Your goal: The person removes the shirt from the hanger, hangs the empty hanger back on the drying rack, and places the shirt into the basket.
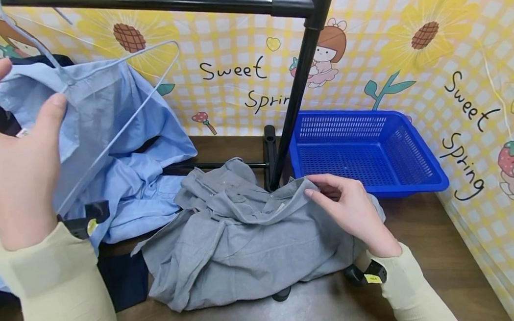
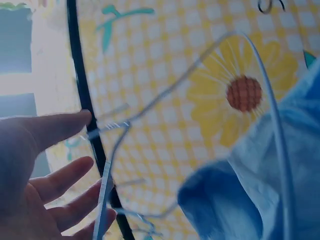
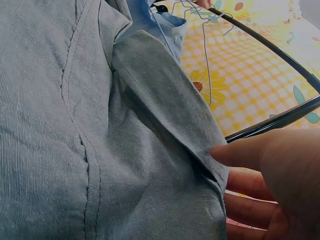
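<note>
A pale wire hanger (image 2: 286, 170) is in front of my left hand (image 1: 18, 160), whose thumb and fingers are spread apart. In the left wrist view the thumb tip lies right by the twisted neck, with the fingers behind the wire. Below in the head view lies a crumpled grey shirt (image 1: 262, 248), collar toward the rack. My right hand (image 1: 350, 206) pinches its collar edge, thumb in front and fingers behind, as the right wrist view also shows. A light blue shirt (image 1: 148, 123) hangs behind the hanger, its lower part bunched beside the grey one.
A black rack's bar (image 1: 185, 2) runs across the top, its upright (image 1: 299, 89) slanting down to a foot behind the grey shirt. A blue plastic basket (image 1: 349, 155) stands at the right by the patterned wall covering. Dark navy cloth (image 1: 123, 281) shows beneath the shirts on the brown surface.
</note>
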A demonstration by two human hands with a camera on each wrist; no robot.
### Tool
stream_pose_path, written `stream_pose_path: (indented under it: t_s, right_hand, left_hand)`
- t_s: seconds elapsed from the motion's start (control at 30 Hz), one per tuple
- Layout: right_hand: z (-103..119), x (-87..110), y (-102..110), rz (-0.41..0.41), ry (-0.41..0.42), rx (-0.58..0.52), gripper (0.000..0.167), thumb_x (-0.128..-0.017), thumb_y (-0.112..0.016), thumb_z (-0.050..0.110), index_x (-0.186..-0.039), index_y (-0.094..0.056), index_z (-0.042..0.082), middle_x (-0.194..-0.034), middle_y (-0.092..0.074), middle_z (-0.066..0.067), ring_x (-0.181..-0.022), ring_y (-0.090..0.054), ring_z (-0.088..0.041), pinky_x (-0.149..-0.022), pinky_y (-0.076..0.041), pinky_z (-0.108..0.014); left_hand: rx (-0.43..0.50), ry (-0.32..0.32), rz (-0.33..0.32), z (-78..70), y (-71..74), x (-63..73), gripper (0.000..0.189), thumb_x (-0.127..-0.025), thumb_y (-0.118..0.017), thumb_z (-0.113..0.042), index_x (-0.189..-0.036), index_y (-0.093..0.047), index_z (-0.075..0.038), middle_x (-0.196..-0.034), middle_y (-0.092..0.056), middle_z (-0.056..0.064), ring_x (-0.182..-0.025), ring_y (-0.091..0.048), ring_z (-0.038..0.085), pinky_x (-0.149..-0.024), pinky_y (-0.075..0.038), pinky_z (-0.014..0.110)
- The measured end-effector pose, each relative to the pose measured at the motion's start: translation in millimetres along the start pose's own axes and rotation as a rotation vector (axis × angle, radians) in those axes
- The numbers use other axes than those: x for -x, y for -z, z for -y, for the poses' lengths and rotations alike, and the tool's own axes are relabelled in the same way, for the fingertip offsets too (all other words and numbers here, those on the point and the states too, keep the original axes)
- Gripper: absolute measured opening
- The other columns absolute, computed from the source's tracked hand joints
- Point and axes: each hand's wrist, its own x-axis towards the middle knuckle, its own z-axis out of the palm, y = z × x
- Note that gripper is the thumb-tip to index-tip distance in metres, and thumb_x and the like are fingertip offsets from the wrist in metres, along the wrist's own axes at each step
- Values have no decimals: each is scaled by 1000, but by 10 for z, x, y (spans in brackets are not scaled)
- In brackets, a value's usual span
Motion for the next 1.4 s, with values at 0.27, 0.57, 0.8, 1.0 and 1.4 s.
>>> stream_pose_path:
  t_s: [0.27, 0.57, 0.8, 1.0, 1.4]
  right_hand:
    - [39, 49, 80, 12, 37, 51, 55, -97, -73, 34, -147, -56, 21, -137, -63, 0, -122, -60, -20, -98, -50, -48]
    - [195, 334, 365, 35, -103, 391, 76, -90, -65, 67, -152, -48, 26, -153, -47, -7, -139, -43, -32, -103, -39, -63]
    - [109, 505, 433, 201, -191, 539, 80, -84, -59, 79, -136, -62, 19, -135, -63, -6, -121, -60, -35, -91, -48, -60]
    - [-103, 476, 67, 436, -70, 404, 96, -81, -64, 78, -155, -44, 20, -157, -43, -6, -141, -42, -32, -108, -38, -57]
    - [-6, 248, -467, 512, -59, 297, 100, -77, -60, 85, -156, -5, 59, -169, 0, -9, -151, -12, -33, -110, -31, -61]
  left_hand:
    - [261, -450, 170, -215, -136, 383, 76, -88, -71, -60, -138, -62, -4, -141, -60, 1, -134, -48, 22, -114, -28, 38]
    - [54, -574, 963, -110, -447, 1171, 111, -73, -69, -81, -163, -23, -34, -169, -8, 6, -151, -10, 44, -102, -18, 82]
    - [13, -498, 1358, 102, -493, 1414, 143, -60, -99, -45, -163, 0, -41, -167, 21, 3, -148, 4, 51, -94, -32, 81]
    - [75, -477, 1293, 306, -736, 1410, 126, -76, -91, -6, -164, -7, -40, -167, 19, 7, -149, -7, 49, -98, -42, 67]
    - [24, -493, 971, 471, -914, 1425, 101, -88, -84, -24, -163, -18, -36, -167, 18, 15, -145, -7, 58, -96, -31, 80]
